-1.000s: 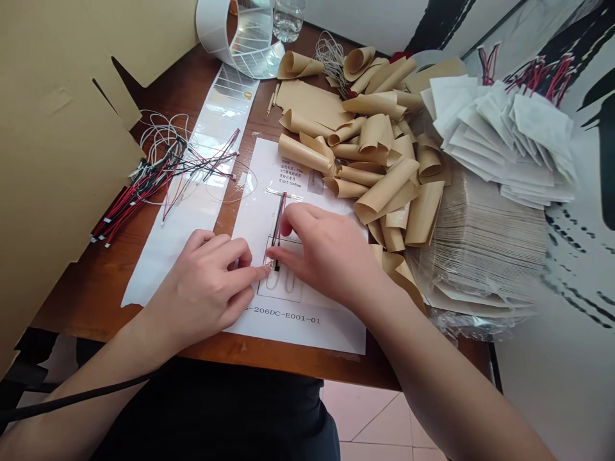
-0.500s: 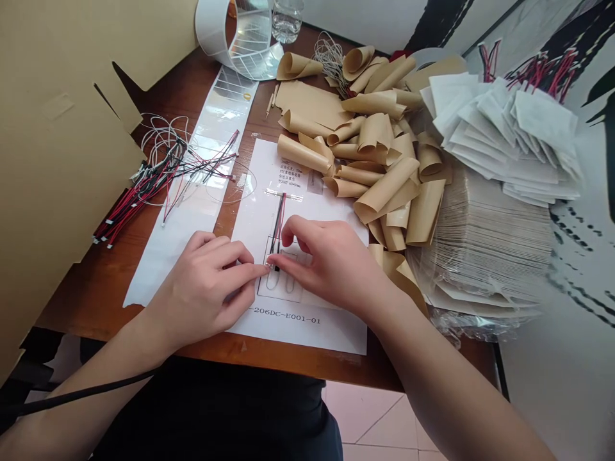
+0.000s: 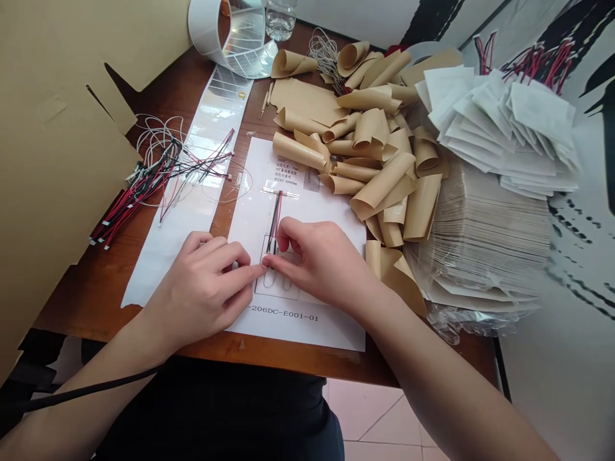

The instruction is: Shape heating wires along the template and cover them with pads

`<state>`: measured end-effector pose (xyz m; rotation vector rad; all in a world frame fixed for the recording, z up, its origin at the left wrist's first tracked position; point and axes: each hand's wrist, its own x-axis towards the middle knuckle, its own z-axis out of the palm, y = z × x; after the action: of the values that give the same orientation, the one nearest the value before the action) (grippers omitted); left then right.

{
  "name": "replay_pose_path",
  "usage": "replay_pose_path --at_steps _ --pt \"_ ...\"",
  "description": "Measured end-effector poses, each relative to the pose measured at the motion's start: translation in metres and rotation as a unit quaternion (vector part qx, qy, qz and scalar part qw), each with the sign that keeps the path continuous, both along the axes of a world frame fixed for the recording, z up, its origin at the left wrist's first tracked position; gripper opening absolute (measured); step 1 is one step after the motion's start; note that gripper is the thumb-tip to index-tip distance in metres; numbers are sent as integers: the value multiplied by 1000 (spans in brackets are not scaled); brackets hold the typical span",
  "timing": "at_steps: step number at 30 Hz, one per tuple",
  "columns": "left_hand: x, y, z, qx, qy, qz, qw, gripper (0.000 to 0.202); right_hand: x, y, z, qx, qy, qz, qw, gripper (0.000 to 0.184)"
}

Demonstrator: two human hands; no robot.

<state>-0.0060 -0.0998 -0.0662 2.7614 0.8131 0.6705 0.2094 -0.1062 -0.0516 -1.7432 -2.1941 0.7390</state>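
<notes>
index fingertips (image 3: 264, 262) of both hands are brought together at the lower end of the red and black wires (image 3: 275, 218); whether the wires are grasped cannot be told, the contact point being hidden. little has changed since a moment ago. the left hand (image 3: 204, 288) and right hand (image 3: 321, 262) are kept curled over the printed sheet (image 3: 331, 326), with the wires lying on it, tan paper rolls (image 3: 384, 186) beside it and loose wire bundles (image 3: 144, 182) left of it.

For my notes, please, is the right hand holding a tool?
No, the right hand shows only bare fingers beside the red-and-black wires.
</notes>
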Motion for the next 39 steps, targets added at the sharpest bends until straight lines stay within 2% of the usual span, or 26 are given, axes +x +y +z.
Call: replay_pose_path --at_steps 6,11,18,29,39 --pt "-2 -3 2 -3 7 0 1000 22 -3 -1 4 39 -90 -62 993 32" --pt "-6 -6 1 -16 30 8 999 25 -4 -2 5 50 -71 -76 993 29" --pt "-7 -9 1 1 43 8 999 25 -7 -3 3 35 -97 -94 990 26" --pt "-15 -17 -1 6 73 8 997 33 -10 -8 7 29 -90 -22 995 26" --pt "-15 -25 4 51 76 3 996 33 -9 -6 7 13 -109 -27 994 30"
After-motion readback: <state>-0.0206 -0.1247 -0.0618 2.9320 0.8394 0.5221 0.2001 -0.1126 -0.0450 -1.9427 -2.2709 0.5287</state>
